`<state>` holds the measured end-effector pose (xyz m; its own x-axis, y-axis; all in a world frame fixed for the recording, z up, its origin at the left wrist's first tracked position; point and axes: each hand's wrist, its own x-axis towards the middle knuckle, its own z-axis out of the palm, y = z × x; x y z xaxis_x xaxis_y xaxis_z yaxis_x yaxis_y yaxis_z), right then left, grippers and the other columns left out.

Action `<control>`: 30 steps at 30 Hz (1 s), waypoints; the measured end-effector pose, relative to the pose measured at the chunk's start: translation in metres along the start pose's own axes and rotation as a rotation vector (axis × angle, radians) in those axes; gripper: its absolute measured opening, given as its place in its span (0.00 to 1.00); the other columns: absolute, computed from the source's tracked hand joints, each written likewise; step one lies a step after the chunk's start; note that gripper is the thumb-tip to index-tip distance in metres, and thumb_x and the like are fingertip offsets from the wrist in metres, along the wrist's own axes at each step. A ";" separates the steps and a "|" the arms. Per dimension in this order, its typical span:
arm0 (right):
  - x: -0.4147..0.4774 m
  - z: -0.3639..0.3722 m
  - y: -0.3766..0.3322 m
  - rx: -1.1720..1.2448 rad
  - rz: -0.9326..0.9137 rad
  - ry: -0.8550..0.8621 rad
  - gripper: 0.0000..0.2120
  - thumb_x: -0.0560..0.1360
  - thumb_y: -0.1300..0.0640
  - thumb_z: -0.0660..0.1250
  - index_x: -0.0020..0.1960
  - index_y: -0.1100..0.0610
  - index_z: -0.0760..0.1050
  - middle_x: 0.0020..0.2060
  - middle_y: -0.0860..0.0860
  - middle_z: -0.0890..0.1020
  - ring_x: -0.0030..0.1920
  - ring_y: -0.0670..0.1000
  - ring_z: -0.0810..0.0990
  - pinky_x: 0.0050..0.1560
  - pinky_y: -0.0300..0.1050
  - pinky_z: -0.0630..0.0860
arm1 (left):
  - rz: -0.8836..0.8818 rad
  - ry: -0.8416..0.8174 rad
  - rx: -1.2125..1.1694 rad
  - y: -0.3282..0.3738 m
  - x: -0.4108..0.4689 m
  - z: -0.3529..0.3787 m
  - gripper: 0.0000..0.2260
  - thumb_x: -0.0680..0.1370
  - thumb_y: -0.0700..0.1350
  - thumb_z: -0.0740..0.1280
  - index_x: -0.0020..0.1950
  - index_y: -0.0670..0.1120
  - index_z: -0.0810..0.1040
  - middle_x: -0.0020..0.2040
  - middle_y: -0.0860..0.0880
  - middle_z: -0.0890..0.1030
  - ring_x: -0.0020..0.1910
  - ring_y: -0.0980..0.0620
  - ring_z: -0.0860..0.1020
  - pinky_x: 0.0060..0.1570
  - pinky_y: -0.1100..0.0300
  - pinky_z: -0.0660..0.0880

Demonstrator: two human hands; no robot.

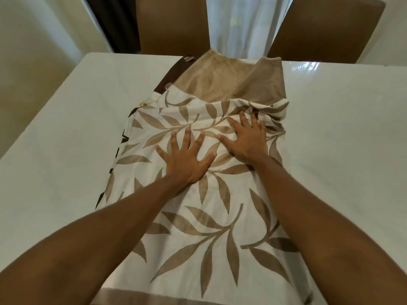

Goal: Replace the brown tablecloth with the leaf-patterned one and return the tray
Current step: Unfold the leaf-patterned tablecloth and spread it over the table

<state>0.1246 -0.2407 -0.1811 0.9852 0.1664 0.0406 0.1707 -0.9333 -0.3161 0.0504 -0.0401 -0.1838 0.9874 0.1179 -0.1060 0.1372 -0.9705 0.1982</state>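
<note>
The leaf-patterned cloth point(198, 216), cream with tan leaves, runs down the middle of the glossy white table point(66, 128) from the near edge. Its far end is plain tan fabric point(222, 82) reaching the table's far edge, with a dark brown strip point(169, 78) along the left side. My left hand point(187, 157) lies flat on the cloth with fingers spread. My right hand point(246, 137) also presses flat on it, fingertips at a bunched ridge of folds point(273, 113). No tray is in view.
Two tan chairs point(171, 25) point(326, 29) stand at the far side of the table. White sheer curtains point(246, 20) hang behind them. Bare glossy tabletop point(348, 139) lies on either side of the cloth.
</note>
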 end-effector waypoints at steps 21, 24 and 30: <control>-0.101 0.023 -0.051 -0.051 0.195 0.015 0.33 0.80 0.30 0.40 0.81 0.41 0.53 0.83 0.50 0.49 0.82 0.54 0.44 0.78 0.66 0.39 | 0.221 0.310 -0.652 0.021 0.056 -0.020 0.23 0.79 0.59 0.63 0.66 0.43 0.76 0.59 0.47 0.81 0.62 0.49 0.76 0.68 0.43 0.68; -0.093 0.023 -0.053 -0.039 0.196 0.015 0.34 0.79 0.29 0.40 0.81 0.41 0.54 0.83 0.50 0.50 0.82 0.55 0.45 0.78 0.66 0.39 | 0.350 0.249 -0.593 -0.017 0.014 -0.013 0.16 0.79 0.48 0.69 0.63 0.43 0.78 0.63 0.46 0.80 0.63 0.48 0.76 0.65 0.49 0.73; -0.092 0.016 -0.053 -0.032 0.192 -0.079 0.35 0.79 0.29 0.40 0.82 0.42 0.49 0.83 0.51 0.45 0.82 0.55 0.41 0.77 0.66 0.36 | 0.316 0.210 -0.361 -0.106 -0.091 -0.017 0.18 0.78 0.52 0.67 0.63 0.45 0.80 0.67 0.45 0.77 0.66 0.47 0.75 0.65 0.54 0.70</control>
<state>0.0247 -0.2011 -0.1832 0.9957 0.0081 -0.0918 -0.0180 -0.9598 -0.2802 -0.0524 0.0559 -0.1782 0.9746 -0.0931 0.2036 -0.1877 -0.8355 0.5164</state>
